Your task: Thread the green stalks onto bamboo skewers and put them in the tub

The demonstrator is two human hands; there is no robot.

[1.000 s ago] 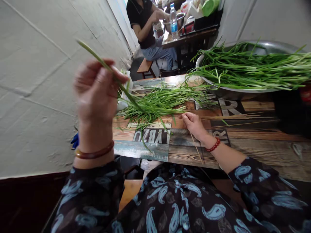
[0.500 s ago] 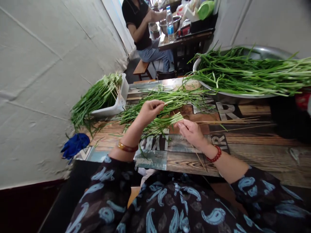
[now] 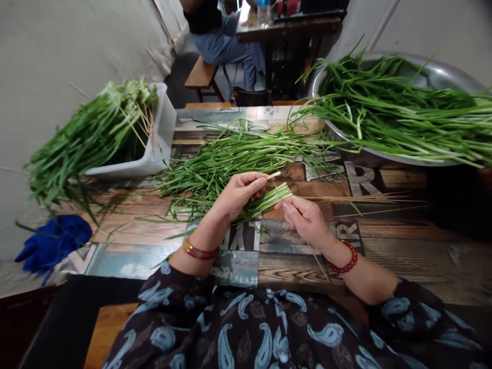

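My left hand (image 3: 243, 195) is closed in a pinch on a Chinese chive stalk (image 3: 273, 175), its pale end pointing right. My right hand (image 3: 306, 219) is closed on a thin bamboo skewer (image 3: 318, 262), whose lower part sticks out under the palm. A small row of chives (image 3: 279, 193) lies side by side at the right fingertips, their pale cut ends even; they seem threaded on the skewer, though the fingers hide most of it. Beyond both hands a loose pile of chives (image 3: 238, 154) spreads over the wood-patterned table (image 3: 295, 274).
At left, a white plastic bin (image 3: 164, 125) holds skewered chives. A large metal basin (image 3: 446, 69) of loose chives stands at right. Several bare skewers (image 3: 369, 197) lie right of my hands. A blue glove (image 3: 57, 241) rests at the left edge. Someone in jeans (image 3: 226, 48) sits beyond.
The view has tipped down and come closer, so the far table shows less. My left hand has moved nearer the row of chives by my right hand, still pinching a stalk.
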